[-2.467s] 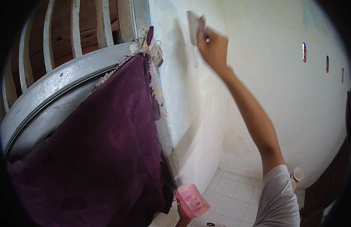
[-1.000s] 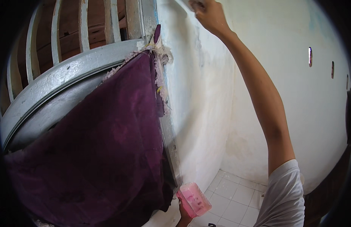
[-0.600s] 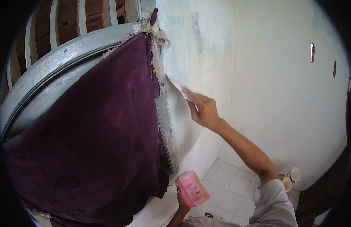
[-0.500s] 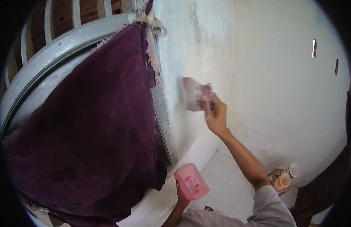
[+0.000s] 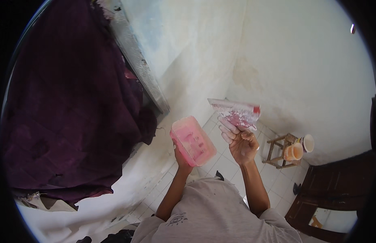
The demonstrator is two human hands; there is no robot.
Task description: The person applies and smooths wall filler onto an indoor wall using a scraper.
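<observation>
In front of my body, my left hand (image 5: 182,159) grips a pink rectangular plastic tub (image 5: 180,146) from its left side and below. The tub is tilted, with some smears of pale paste showing in it. Just to its right, my right hand (image 5: 243,150) is raised, palm toward me, with a wide red putty scraper (image 5: 236,113) in its fingers. White paste coats much of the scraper and whitens the fingertips. Scraper and tub are apart, and the scraper touches no wall.
Dark purple cloth (image 5: 66,93) hangs at the left beside a grey frame (image 5: 141,60). Patchy white walls (image 5: 293,69) meet in a corner ahead. On the tiled floor (image 5: 214,156) a wooden stool (image 5: 273,152) carries an orange bucket (image 5: 294,152) and a white one (image 5: 307,143). Dark wooden panels (image 5: 337,182) stand lower right.
My right hand has drawn the scraper back from the wall, down toward the tub, and turned it. The view has tipped downward, showing more of my body and the stool.
</observation>
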